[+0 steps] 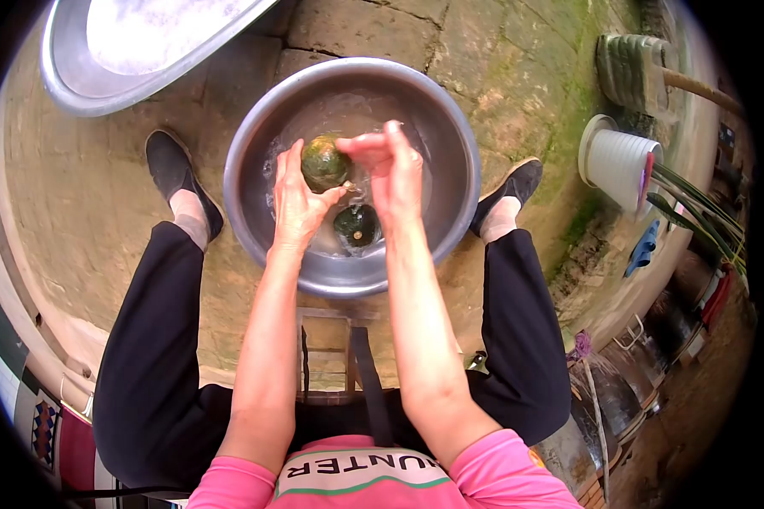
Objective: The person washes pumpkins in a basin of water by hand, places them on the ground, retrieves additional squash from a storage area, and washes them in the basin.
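A round green pumpkin (324, 164) with a yellow-orange patch is in the wide metal basin (244, 212), at the water. My left hand (297, 204) curves round its left side and lower edge, thumb below it. At its right side is my right hand (395, 174), fingers stretched out and the tips close to the skin; whether they touch cannot be made out. A second, dark green pumpkin (356, 226) sits lower in the basin, stem showing, between my wrists. Shallow, cloudy water (414, 170) ripples around both.
Another metal tub (72, 89) with foamy water stands at the upper left. On the right are a white bucket (615, 165), a ribbed plastic container (628, 72) with a stick, and a blue object (643, 248). My shoes (171, 165) flank the basin on mossy paving (518, 93).
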Demonstrator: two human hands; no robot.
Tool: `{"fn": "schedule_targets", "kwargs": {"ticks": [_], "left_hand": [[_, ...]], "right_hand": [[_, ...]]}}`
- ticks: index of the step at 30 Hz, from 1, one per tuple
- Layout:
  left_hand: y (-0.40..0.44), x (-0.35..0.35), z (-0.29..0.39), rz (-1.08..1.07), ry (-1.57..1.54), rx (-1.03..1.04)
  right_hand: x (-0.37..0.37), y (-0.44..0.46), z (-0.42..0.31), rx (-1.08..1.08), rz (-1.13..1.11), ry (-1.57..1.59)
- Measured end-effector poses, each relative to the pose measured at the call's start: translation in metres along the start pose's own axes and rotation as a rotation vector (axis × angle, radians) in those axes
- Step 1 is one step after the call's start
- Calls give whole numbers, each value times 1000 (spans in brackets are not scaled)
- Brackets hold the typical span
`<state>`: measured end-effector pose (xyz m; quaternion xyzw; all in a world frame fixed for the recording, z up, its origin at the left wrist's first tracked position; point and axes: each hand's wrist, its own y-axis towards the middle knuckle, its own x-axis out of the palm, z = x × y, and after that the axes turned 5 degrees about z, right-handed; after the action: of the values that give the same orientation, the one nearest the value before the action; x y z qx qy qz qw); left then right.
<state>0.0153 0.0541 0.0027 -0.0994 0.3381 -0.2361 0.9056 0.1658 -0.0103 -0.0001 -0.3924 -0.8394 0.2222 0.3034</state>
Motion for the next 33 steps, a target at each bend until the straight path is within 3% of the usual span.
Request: {"fn": "schedule_targets", "kwargs": {"ticks": [1, 3, 6, 7, 10, 11, 13, 14, 17, 20, 23, 24, 27, 29, 31, 33], "left_hand": [[-2, 3, 0, -15, 15, 15], [-3, 11, -2, 22, -7, 58], [-6, 30, -28, 56, 84, 244], [-6, 26, -21, 39, 34, 189], [-12, 16, 1, 1, -24, 88], [-11, 15, 0, -9, -1, 117], [-14, 19, -2, 31, -12, 110], [-14, 23, -6, 37, 32, 124], [-14, 26, -18, 50, -20, 201], [-17, 17, -9, 6, -84, 121], [-14, 26, -8, 34, -43, 151], [-17, 22, -4, 39, -25, 154], [-18, 19, 3, 32, -25, 162], [-18, 21, 2, 22, -54, 132], [-19, 27, -20, 60, -17, 231], [-23, 17, -5, 38, -91, 154]], "right_hand": [[24, -18, -15, -132, -38, -345], [42, -40, 7, -600, 58, -874], [42, -38, 36, -615, 64, -1038], [45, -27, 37, -656, 76, -1111], [30, 26, 25, -162, -47, -1046], [7, 56, 47, -99, -109, -882], [-2, 66, 41, 246, -103, -428], [1, 60, 53, 166, -33, -563], [33, -15, 45, -535, 91, -1006], [42, -54, 41, -662, 78, -1103], [33, -16, 37, -581, 32, -1033], [30, 5, 26, -291, -9, -979], [10, 55, 23, 110, -131, -885], [15, 35, 37, -134, -84, -1066], [29, -12, 48, -560, 83, -1057], [36, -40, 48, -651, 115, -1074]]}}
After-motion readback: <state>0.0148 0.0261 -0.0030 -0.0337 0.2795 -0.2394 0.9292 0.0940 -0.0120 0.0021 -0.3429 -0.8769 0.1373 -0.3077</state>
